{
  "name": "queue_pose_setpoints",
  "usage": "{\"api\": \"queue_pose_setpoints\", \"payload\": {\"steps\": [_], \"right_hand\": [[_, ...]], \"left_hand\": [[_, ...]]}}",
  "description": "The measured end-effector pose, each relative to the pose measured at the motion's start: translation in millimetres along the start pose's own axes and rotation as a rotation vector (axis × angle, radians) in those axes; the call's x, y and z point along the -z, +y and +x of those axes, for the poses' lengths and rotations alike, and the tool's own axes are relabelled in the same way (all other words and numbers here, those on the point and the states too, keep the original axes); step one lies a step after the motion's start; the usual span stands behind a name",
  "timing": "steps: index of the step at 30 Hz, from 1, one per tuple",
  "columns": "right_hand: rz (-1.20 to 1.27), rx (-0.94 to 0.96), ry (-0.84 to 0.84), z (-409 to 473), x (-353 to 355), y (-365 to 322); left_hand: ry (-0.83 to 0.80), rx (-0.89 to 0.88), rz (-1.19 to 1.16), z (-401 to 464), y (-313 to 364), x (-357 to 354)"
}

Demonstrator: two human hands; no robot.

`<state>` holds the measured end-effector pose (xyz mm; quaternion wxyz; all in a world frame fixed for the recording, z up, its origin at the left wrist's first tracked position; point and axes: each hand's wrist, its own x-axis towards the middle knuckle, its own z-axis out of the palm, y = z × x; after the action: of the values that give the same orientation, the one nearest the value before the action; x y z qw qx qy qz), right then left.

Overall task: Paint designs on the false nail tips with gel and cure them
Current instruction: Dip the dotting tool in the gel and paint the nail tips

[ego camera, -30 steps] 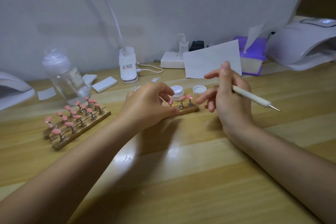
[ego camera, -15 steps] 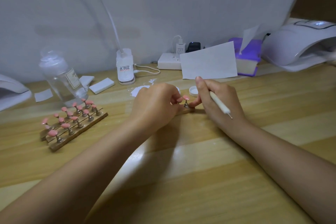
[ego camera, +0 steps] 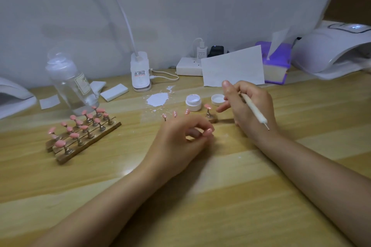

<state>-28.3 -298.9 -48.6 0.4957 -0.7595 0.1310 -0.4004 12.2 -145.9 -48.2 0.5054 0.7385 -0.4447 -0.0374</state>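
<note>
Your right hand (ego camera: 248,109) grips the dotting tool (ego camera: 255,111), forefinger stretched out. Your left hand (ego camera: 180,140) rests loosely curled, holding nothing. The nail strip (ego camera: 211,119) lies between both hands, gel jar (ego camera: 193,102) just beyond.

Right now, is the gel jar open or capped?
Open. The jar stands with white gel showing at its mouth, and its lid lies apart on the table to its right.

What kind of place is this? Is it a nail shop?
Probably a home or small nail-art desk. Pink nail tips stand on wooden holders, an open gel jar sits nearby, and a curing lamp waits at the back right.
</note>
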Motion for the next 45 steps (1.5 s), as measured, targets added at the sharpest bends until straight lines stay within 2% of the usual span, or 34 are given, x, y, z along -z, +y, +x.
{"api": "queue_pose_setpoints", "payload": {"steps": [3,7,11,16,21,25,31,45], "right_hand": [[0.037,-0.033,-0.004,-2.1,-0.5,-4.5],[0.079,-0.13,0.031,-0.1,0.1,-9.3],[0.126,-0.198,-0.073,4.5,2.8,-22.2],[0.065,-0.185,-0.158,21.9,-2.7,-24.6],[-0.043,-0.139,-0.222,43.0,-15.2,-24.9],[-0.266,-0.086,-0.223,62.2,-33.1,-24.0],[-0.528,-0.107,-0.284,64.6,-54.3,-14.3],[-0.574,-0.066,-0.288,58.8,-57.3,-13.0]], "left_hand": [[-0.012,0.098,-0.156,-0.9,-4.1,1.0],[-0.024,0.12,-0.227,-1.9,-5.2,0.8],[-0.027,0.088,-0.22,-1.1,-3.0,2.8],[-0.032,0.054,-0.217,1.1,-3.6,3.5],[-0.009,0.037,-0.207,2.4,-6.3,2.5],[-0.004,-0.03,-0.147,2.2,-6.0,3.1],[-0.037,0.02,-0.263,1.5,-6.9,3.1],[-0.029,0.031,-0.229,1.6,-5.6,3.2]]}}
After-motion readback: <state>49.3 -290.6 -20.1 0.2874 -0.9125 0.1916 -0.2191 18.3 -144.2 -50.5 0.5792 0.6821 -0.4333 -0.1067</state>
